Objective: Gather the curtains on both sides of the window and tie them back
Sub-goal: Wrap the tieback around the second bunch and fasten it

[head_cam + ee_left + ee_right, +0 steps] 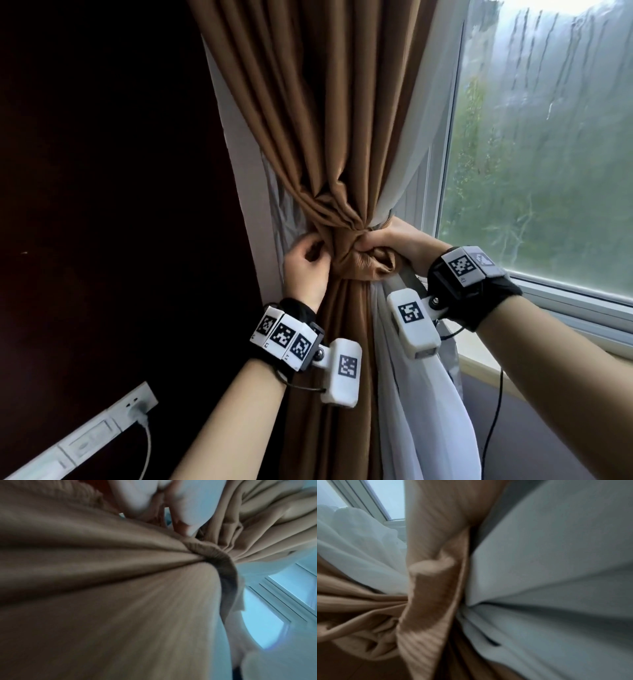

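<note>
Curtain (318,113) of brown cloth hangs down the middle of the head view, gathered into a tight waist at mid-frame, with a white sheer (411,394) bunched along its right edge and falling toward the lower centre. A brown ribbed tie (363,262) wraps the waist and bulges into a knot-like lump just right of centre.

The left hand (305,270) sits against the left side of the waist, fingers curled in on the cloth or the tie there; which of the two it pinches is hidden by the folds. The right hand (387,240) comes in from the right, fingers curled round the tie at the lump. Both wrists carry black straps with white marker blocks.

In the left wrist view the curtain (102,588) fills the left of the frame and narrows to the tie (211,551) at centre right, with blurred fingers (188,507) at the top. In the right wrist view the tie (433,595) runs down the middle, the sheer (556,574) to its right.

A window (534,154) streaked with water takes the right of the head view, its white frame beside the right wrist. A dark wall (102,171) fills the left, with a white socket strip (102,431) and plugged cable at lower left.
</note>
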### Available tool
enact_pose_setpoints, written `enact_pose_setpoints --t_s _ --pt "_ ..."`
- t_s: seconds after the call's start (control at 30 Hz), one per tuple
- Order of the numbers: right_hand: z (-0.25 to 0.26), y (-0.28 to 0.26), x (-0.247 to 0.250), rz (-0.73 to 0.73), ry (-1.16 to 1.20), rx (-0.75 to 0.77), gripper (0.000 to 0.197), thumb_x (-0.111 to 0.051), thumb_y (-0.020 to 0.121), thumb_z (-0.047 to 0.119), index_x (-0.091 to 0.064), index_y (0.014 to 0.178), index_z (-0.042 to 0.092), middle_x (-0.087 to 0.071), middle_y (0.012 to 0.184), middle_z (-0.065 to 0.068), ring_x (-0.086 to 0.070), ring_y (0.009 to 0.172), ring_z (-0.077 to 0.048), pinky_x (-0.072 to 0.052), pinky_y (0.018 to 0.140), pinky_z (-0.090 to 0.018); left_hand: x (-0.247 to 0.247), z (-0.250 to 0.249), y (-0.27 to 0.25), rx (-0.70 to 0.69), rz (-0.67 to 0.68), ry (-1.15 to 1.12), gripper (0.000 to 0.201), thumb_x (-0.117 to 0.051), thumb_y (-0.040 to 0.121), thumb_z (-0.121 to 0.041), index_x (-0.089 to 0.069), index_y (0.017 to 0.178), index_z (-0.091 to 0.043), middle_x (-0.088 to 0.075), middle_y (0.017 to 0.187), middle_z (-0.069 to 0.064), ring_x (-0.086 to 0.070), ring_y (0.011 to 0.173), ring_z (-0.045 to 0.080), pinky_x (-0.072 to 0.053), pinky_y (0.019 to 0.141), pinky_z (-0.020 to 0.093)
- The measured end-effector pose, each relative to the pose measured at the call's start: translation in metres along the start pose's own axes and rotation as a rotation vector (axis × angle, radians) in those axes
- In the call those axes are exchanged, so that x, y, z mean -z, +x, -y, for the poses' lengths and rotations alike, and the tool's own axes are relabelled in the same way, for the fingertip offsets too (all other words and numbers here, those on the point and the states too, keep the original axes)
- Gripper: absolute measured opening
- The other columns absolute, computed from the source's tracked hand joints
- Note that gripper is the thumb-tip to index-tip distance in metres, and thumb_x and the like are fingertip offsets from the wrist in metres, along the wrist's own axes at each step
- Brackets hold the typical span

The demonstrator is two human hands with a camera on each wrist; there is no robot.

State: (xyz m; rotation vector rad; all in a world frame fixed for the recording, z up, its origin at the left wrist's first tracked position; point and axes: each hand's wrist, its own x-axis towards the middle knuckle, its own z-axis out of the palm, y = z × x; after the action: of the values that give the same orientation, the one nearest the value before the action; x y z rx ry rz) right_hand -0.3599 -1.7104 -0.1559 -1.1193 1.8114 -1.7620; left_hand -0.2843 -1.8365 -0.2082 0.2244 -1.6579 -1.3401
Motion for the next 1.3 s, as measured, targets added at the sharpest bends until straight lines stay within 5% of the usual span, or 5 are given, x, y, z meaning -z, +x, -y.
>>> enact_pose_setpoints --t_s 0.23,0.4,0.67,1.07,1.3 --pt "-0.002 -0.001 0.002 -0.085 0.079 0.046 0.034 -0.064 0.054 0.002 -0.065 0.087 0.011 -0.072 0.069 0.008 -0.066 0.066 -0.003 -0.051 0.062 -0.014 -0.005 -0.011 0.01 0.155 0.118 -0.138 0.01 -0.054 0.073 -0.013 -0.064 0.07 -0.015 -0.064 0.062 -0.017 -0.053 0.064 -0.008 -0.042 0.07 0.012" --pt "-0.004 -0.001 0.007 -0.122 0.081 0.057 0.054 -0.065 0.053 0.0 -0.06 0.107 0.002 -0.07 0.084 -0.002 -0.067 0.075 -0.007 -0.051 0.067 -0.016 -0.006 -0.016 -0.014 0.055 0.334 -0.167 0.05 -0.059 0.07 -0.041 -0.064 0.11 -0.011 -0.062 0.116 0.003 -0.055 0.11 0.009 -0.039 0.098 0.017" --pt "0.0 -0.002 0.01 -0.24 -0.191 -0.014 0.048 -0.072 0.047 0.022 -0.069 0.094 0.014 -0.072 0.089 -0.004 -0.066 0.082 -0.015 -0.052 0.074 -0.025 -0.013 -0.018 -0.006 0.04 0.269 0.088 0.033 -0.067 0.083 -0.011 -0.063 0.114 -0.004 -0.061 0.112 0.006 -0.055 0.106 0.013 -0.036 0.082 -0.001" --pt "0.018 -0.006 -0.008 -0.307 -0.267 0.064 0.048 -0.085 0.063 0.02 -0.06 0.104 0.021 -0.063 0.088 0.013 -0.059 0.082 0.002 -0.045 0.07 -0.006 -0.028 -0.018 -0.015 0.212 0.3 -0.046 0.032 -0.071 0.076 0.0 -0.064 0.107 -0.001 -0.063 0.115 0.019 -0.06 0.108 0.029 -0.047 0.098 0.039" --pt "0.008 0.001 -0.011 -0.529 -0.339 -0.004 0.065 -0.08 0.039 0.048 -0.066 0.097 0.023 -0.069 0.089 0.007 -0.065 0.086 -0.009 -0.055 0.081 -0.032 -0.028 -0.031 -0.021 0.24 0.387 -0.128 0.033 -0.067 0.063 -0.006 -0.064 0.096 -0.007 -0.063 0.109 0.016 -0.058 0.097 0.017 -0.046 0.087 0.026"
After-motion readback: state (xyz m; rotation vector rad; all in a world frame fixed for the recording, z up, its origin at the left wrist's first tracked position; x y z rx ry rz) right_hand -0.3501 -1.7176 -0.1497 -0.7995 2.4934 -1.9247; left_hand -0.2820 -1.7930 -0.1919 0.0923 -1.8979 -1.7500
